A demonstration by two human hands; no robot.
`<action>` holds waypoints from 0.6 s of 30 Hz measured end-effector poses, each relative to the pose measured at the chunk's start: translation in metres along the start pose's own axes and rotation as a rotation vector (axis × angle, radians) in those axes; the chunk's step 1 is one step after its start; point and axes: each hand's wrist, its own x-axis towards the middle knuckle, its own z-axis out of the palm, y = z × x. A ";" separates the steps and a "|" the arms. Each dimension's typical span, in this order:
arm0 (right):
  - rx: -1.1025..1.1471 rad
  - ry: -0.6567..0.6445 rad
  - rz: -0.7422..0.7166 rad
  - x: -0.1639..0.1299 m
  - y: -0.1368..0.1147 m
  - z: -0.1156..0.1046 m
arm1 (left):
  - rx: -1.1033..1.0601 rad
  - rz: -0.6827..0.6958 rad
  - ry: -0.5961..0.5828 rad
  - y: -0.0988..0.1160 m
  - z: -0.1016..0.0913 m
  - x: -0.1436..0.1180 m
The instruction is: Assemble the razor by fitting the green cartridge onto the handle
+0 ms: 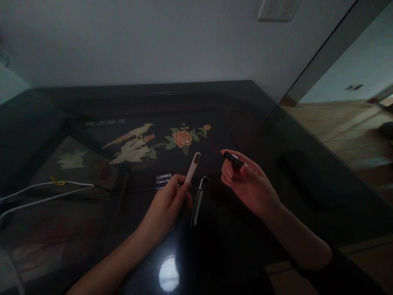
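My left hand is closed around a slim white stick, which points up and away and has a grey, textured patch near its rounded tip. My right hand pinches a small black piece between thumb and fingers, held above the tabletop. Between the hands lies a thin dark-and-silver tool with a small bent head; neither hand appears to grip it. Just beyond my left hand is a small clear pack, its contents too dim to name.
The glossy black table carries a bird-and-flower picture. A white cable with a yellow tie loops at the left. A dark flat object shows at the right. A wall with a socket plate stands behind.
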 end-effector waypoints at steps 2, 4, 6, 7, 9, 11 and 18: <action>-0.004 0.009 0.023 0.000 0.001 0.000 | 0.085 -0.020 -0.026 -0.001 -0.001 0.002; 0.001 0.016 0.047 0.000 0.001 0.000 | 0.179 -0.016 -0.055 -0.002 -0.001 0.003; 0.003 0.022 0.066 0.000 0.001 0.001 | 0.287 0.007 -0.067 -0.002 -0.002 0.003; 0.003 0.024 0.072 0.000 0.001 0.001 | 0.345 0.016 -0.071 -0.003 -0.002 0.004; 0.000 0.024 0.073 0.000 0.002 0.002 | 0.466 0.024 -0.073 -0.005 -0.002 0.004; -0.007 0.021 0.070 0.000 0.002 0.003 | 0.585 0.037 -0.071 -0.009 -0.001 0.004; -0.045 -0.002 0.070 -0.001 0.004 0.003 | 0.743 0.063 -0.055 -0.014 0.000 0.001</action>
